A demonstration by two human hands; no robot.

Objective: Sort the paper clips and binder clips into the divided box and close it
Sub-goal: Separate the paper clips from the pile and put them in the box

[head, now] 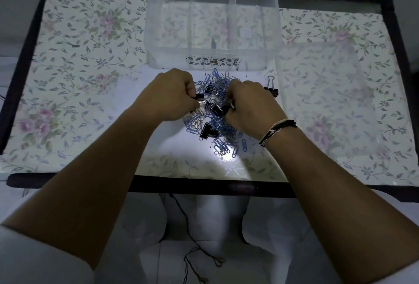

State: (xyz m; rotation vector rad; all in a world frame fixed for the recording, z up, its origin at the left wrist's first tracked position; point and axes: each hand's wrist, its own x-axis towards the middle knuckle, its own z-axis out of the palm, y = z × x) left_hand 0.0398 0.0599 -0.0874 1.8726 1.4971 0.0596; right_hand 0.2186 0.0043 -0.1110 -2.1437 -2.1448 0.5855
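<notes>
A heap of blue and silver paper clips (pixel 216 84) mixed with black binder clips lies on a white sheet in front of the clear divided box (pixel 213 61). My left hand (pixel 169 95) is closed on a black binder clip (pixel 200 97) at the heap's left side. My right hand (pixel 250 104) is closed on another black binder clip (pixel 226 109) at the heap's right side. A further binder clip (pixel 208 133) lies at the heap's near edge, and one (pixel 272 88) lies apart to the right. The box has three compartments, and they look empty.
The clear lid (pixel 326 102) lies flat to the right of the box. A floral cloth (pixel 74 68) covers the dark-framed table (pixel 199 185). A thin cord (pixel 195 249) lies on the floor below the near edge.
</notes>
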